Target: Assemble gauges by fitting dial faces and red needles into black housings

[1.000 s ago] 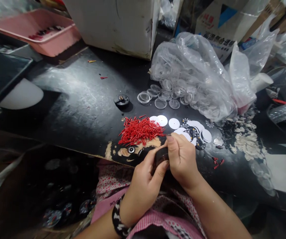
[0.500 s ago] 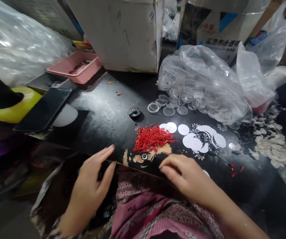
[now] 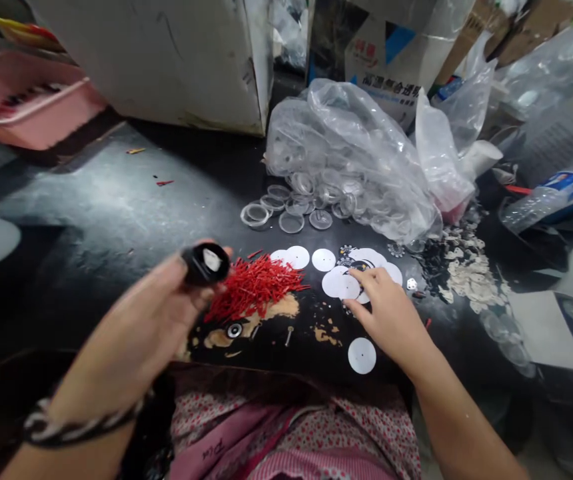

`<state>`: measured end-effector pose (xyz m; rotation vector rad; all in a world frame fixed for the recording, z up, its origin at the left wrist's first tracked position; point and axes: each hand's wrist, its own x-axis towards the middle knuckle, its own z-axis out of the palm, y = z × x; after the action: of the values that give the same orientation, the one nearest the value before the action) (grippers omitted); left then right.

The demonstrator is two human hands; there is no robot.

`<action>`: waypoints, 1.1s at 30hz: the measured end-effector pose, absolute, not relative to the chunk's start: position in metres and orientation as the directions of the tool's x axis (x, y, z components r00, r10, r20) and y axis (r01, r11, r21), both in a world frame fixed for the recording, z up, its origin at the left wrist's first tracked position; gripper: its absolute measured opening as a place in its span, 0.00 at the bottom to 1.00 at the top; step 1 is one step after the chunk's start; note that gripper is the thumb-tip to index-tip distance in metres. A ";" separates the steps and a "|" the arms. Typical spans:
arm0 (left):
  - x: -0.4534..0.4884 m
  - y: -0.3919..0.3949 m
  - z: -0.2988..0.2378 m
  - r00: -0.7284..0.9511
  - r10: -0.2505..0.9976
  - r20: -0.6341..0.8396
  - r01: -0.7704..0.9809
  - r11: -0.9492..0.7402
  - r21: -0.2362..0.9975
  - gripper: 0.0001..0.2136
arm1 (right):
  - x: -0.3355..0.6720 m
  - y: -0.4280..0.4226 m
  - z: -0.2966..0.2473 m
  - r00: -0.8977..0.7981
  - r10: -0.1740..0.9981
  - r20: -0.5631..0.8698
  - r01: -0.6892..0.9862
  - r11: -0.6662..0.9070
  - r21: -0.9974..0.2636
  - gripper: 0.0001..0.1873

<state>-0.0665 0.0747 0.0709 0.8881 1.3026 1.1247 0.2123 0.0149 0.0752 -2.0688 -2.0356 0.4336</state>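
Note:
My left hand (image 3: 141,327) is raised over the table's near edge, fingers closed round a small black round cup-like part (image 3: 205,264) with something pale inside it. Just behind it lies a heap of small red pins (image 3: 254,287). My right hand (image 3: 391,317) rests on the black table with its fingertips on a cluster of white paper discs (image 3: 341,283) and dark printed dial faces (image 3: 356,267). A single white disc (image 3: 362,355) lies by my right wrist.
Clear plastic lenses (image 3: 291,207) spill from a clear plastic bag (image 3: 351,153) at the back. A white box (image 3: 166,60) and a pink tray (image 3: 21,100) stand back left. Pale scraps (image 3: 466,273) litter the right. A plastic bottle (image 3: 551,193) lies far right.
My left hand came up from below the table edge holding the black round part. My right hand moved forward from the table edge onto the white discs. The camera swung right.

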 end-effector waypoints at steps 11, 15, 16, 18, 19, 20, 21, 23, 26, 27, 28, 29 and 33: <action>-0.006 0.008 0.066 0.284 0.775 -0.564 -0.670 0.581 0.461 0.19 | 0.192 0.007 0.075 0.036 0.996 0.082 0.758 0.026 -0.652 0.13; 0.006 0.004 0.062 0.198 0.811 -0.551 -0.654 0.528 0.542 0.16 | 0.166 0.002 0.083 -0.152 0.988 0.014 0.598 0.103 -0.795 0.17; 0.007 0.003 0.062 0.194 0.812 -0.550 -0.661 0.522 0.538 0.15 | 0.163 0.002 0.083 -0.167 0.986 -0.026 0.533 0.068 -0.844 0.19; 0.008 0.002 0.063 0.211 0.805 -0.554 -0.680 0.528 0.509 0.14 | 0.160 0.003 0.081 -0.193 0.975 -0.106 0.382 -0.025 -0.924 0.24; 0.008 0.002 0.064 0.229 0.800 -0.555 -0.688 0.536 0.489 0.13 | 0.160 0.004 0.079 -0.199 0.971 -0.131 0.318 -0.063 -0.946 0.26; 0.007 0.003 0.064 0.245 0.796 -0.553 -0.695 0.542 0.472 0.12 | 0.161 0.005 0.077 -0.195 0.969 -0.149 0.278 -0.092 -0.956 0.26; 0.007 0.003 0.065 0.253 0.799 -0.546 -0.705 0.539 0.462 0.12 | 0.162 0.006 0.075 -0.177 0.971 -0.164 0.267 -0.113 -0.957 0.25; 0.007 0.004 0.064 0.250 0.811 -0.528 -0.719 0.521 0.460 0.11 | 0.165 0.008 0.071 -0.106 0.978 -0.182 0.317 -0.140 -0.938 0.18; 0.008 0.005 0.062 0.249 0.810 -0.530 -0.702 0.528 0.478 0.11 | 0.168 0.010 0.074 -0.041 0.987 -0.158 0.415 -0.127 -0.901 0.03; 0.009 0.005 0.062 0.251 0.805 -0.538 -0.686 0.540 0.488 0.12 | 0.169 0.010 0.077 -0.037 0.988 -0.147 0.412 -0.119 -0.903 0.02; 0.010 0.004 0.061 0.246 0.804 -0.541 -0.671 0.544 0.503 0.13 | 0.169 0.010 0.080 -0.032 0.989 -0.143 0.388 -0.119 -0.914 0.04; 0.011 0.003 0.061 0.236 0.808 -0.540 -0.659 0.541 0.522 0.14 | 0.168 0.010 0.083 -0.028 0.989 -0.146 0.349 -0.128 -0.929 0.05; 0.017 -0.003 0.061 0.204 0.835 -0.512 -0.636 0.510 0.579 0.15 | 0.159 0.009 0.090 0.024 0.988 -0.152 0.274 -0.153 -0.950 0.05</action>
<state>0.0170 -0.0026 0.0614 0.2636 0.8902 1.0423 0.1585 0.0091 0.0902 -1.5334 -1.3332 1.1771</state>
